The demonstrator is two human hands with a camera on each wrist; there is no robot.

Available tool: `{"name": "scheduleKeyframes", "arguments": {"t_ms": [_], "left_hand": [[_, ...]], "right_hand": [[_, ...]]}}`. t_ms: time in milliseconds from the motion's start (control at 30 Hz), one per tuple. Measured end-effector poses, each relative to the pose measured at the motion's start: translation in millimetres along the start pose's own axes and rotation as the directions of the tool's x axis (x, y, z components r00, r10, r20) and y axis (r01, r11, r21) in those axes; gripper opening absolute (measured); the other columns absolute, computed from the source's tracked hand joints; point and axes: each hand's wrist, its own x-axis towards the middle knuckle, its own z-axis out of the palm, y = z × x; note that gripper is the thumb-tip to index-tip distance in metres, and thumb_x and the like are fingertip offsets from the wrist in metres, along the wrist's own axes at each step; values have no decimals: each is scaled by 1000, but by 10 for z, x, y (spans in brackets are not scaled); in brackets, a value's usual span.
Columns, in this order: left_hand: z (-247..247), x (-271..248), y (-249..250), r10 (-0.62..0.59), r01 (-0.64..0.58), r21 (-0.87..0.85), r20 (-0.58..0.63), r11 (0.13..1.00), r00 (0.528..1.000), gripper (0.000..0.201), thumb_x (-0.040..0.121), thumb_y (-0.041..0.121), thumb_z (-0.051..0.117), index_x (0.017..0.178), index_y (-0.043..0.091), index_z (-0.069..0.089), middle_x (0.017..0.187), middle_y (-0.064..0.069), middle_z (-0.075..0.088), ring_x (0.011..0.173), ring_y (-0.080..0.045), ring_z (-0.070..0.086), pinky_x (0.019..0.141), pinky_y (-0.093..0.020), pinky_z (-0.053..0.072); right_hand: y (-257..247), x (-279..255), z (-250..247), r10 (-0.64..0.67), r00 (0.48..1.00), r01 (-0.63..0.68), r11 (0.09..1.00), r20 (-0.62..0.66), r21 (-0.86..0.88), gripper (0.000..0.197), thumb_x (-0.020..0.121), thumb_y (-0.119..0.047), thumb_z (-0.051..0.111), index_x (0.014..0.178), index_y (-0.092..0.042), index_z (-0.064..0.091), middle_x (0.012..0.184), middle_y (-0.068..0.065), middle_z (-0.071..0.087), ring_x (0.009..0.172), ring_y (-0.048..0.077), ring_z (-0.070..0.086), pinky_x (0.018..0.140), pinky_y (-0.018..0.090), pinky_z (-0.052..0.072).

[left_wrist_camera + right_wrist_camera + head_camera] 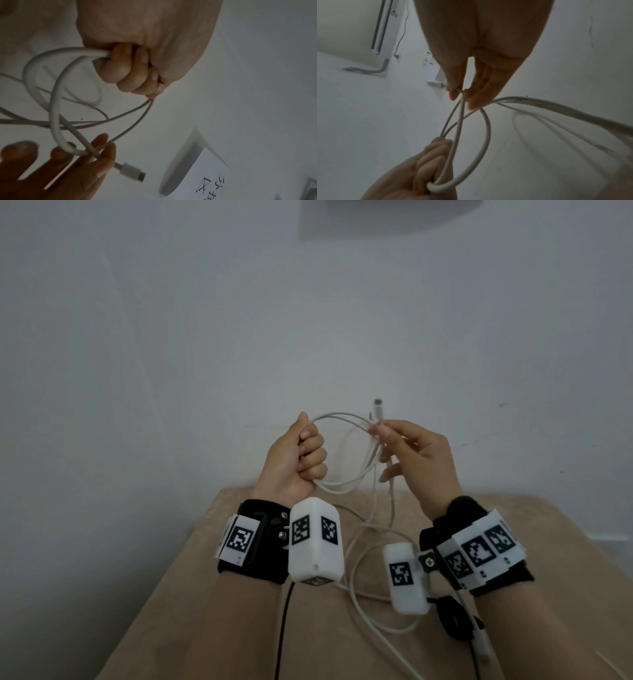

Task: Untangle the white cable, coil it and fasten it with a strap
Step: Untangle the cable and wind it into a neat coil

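The white cable [346, 419] forms a couple of loops in the air between both hands, above the table. My left hand [301, 455] is a fist gripping one side of the loops [56, 108]. My right hand [394, 440] pinches the crossing strands on the other side between thumb and forefinger, other fingers spread. The cable's plug [377, 405] sticks up just past that pinch, also seen as the plug [132, 171] and the plug [435, 83]. More white cable [359, 583] trails down onto the table in loose curves. A black strap [452, 616] lies below my right wrist.
The beige table [191, 594] is narrow, with a plain white wall behind it. A black wire [284, 618] hangs from my left wrist camera. Another cable end [481, 645] lies on the table near the strap. A white box with a sign [197, 169] is mounted on the wall.
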Motion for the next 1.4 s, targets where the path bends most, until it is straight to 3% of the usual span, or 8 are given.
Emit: {"name": "scheduleKeyframes", "arguments": {"t_ms": [100, 200, 400, 667, 833, 1100, 1267, 1400], "left_hand": [[-17, 1, 2, -3, 3, -10, -13, 1000, 1000, 45, 101, 37, 37, 60, 20, 32, 41, 9, 24, 28, -3, 18, 32, -16, 8], [-27, 8, 4, -21, 21, -76, 0, 997, 1000, 47, 101, 37, 38, 57, 20, 34, 41, 9, 24, 28, -3, 19, 33, -17, 9], [28, -15, -28, 8, -10, 62, 36, 998, 999, 45, 100, 39, 38, 59, 20, 32, 43, 9, 23, 29, -2, 17, 34, -17, 7], [45, -38, -25, 21, -27, 89, 73, 996, 997, 48, 100, 41, 38, 57, 21, 33, 44, 9, 22, 30, -2, 16, 35, -17, 5], [37, -38, -23, 19, -26, 95, 81, 995, 997, 49, 100, 41, 38, 55, 21, 34, 45, 9, 22, 30, -2, 16, 37, -18, 4], [31, -43, -7, 14, -22, 97, 80, 995, 997, 47, 99, 41, 39, 57, 21, 33, 45, 9, 23, 31, -2, 16, 36, -17, 5], [45, -45, -18, 22, -35, 171, 73, 985, 997, 45, 100, 41, 39, 61, 20, 31, 45, 9, 23, 32, -1, 16, 35, -17, 6], [90, -41, -67, 8, -28, 225, 89, 974, 996, 44, 100, 40, 39, 61, 20, 33, 45, 10, 23, 32, -1, 16, 34, -16, 8]], "right_hand": [[19, 53, -88, 114, 972, -68, 973, -206, 219, 22, 96, -13, 52, 81, -17, 67, 87, -1, 69, 70, 8, 60, 52, 23, 52], [12, 79, -147, 161, 956, -62, 927, -244, 369, 21, 97, -11, 49, 84, -11, 66, 72, 1, 64, 67, 12, 63, 63, 25, 56], [78, 73, -151, 59, 990, -80, 981, -127, -175, 22, 96, -12, 51, 90, -20, 71, 69, 2, 56, 54, 3, 55, 68, 32, 59], [-6, 12, -150, -13, 1000, 9, 940, -8, -341, 25, 95, -12, 53, 98, -30, 70, 70, -7, 58, 63, 16, 51, 70, 34, 49], [53, 2, -131, -194, 981, 166, 826, 5, -538, 17, 90, -16, 62, 102, -19, 74, 78, 10, 64, 64, 8, 50, 63, 7, 37], [-13, -13, -102, -130, 991, 125, 905, 15, -406, 12, 82, -12, 72, 87, -21, 78, 66, -15, 69, 43, 5, 56, 56, 11, 45], [14, -2, -64, 65, 990, -29, 963, 124, -269, 13, 83, -13, 69, 85, -26, 70, 86, -3, 72, 55, 12, 56, 53, 12, 39], [89, -41, 63, 81, 992, -32, 902, 97, -430, 25, 76, -33, 77, 84, -18, 60, 79, -10, 64, 54, -2, 48, 56, 10, 39]]}}
